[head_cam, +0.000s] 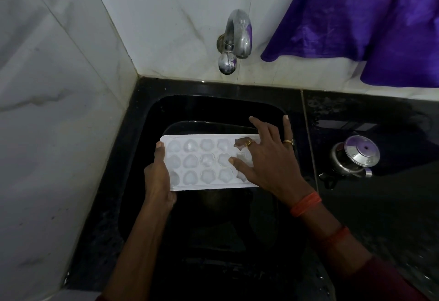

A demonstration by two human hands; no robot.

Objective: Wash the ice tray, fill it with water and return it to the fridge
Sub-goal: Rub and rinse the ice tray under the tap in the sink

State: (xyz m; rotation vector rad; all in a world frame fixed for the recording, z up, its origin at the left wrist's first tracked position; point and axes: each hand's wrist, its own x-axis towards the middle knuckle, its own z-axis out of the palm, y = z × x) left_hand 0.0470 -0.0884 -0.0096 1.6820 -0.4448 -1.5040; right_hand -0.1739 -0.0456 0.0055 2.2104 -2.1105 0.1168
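**A:** What's in that black stone sink (152,115)?

**B:** Mainly the white plastic ice tray (204,165), held level over the basin, nearer than the chrome tap (237,37) on the far wall. Its shaped cups look pale, can't tell if that's water or ice tbh.

**A:** And the hands?

**B:** Left hand (159,177) grips the tray's left end, thumb on top, fingers hidden underneath. Right hand (268,158) lies spread flat on the right end, fingers straight, covering some cups. There's something dark below the tray, too murky to make out.

Ice tray (202,165) over black sink (213,109)
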